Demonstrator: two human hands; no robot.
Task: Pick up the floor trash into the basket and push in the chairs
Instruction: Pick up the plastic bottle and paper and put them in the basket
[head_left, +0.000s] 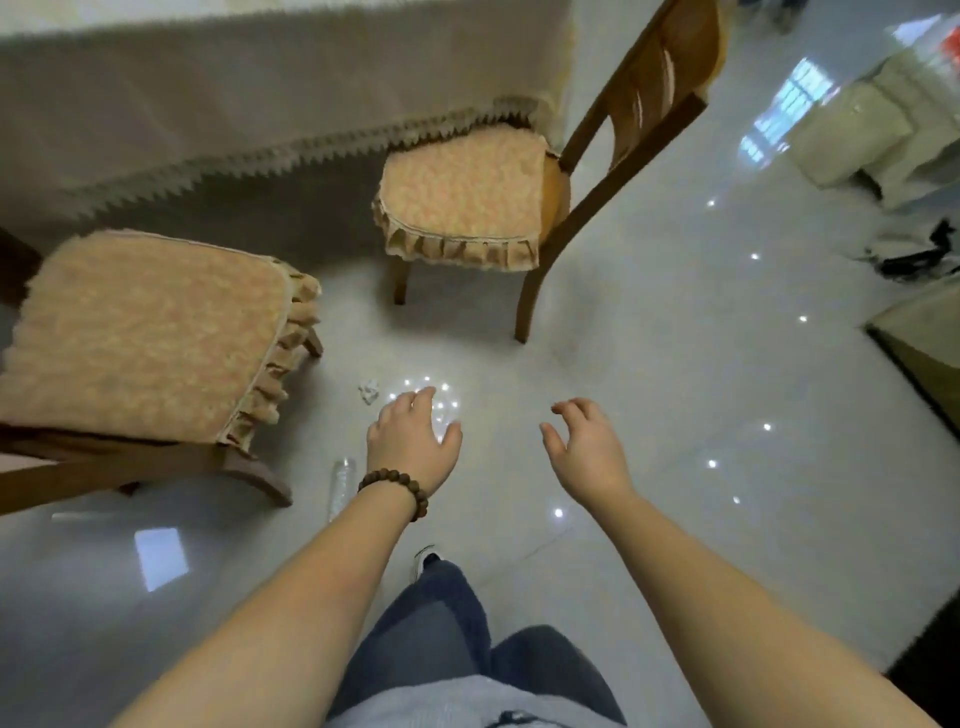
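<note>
A crumpled white paper ball (369, 391) lies on the glossy floor between two chairs. A clear plastic bottle (341, 486) lies on the floor just left of my left wrist. My left hand (413, 441), with a bead bracelet, hovers open right of the paper ball. My right hand (587, 447) is open too, fingers curled, holding nothing. The left chair (140, 338) and the right chair (467, 202), both with peach cushions, stand pulled out from the table (208, 104). No basket is in view.
The table's beige cloth hangs to a zigzag fringe behind the chairs. A pale sofa (883, 135) and dark cables (914, 254) sit at the far right. A dark-edged piece of furniture (924, 353) juts in at the right. My legs are below.
</note>
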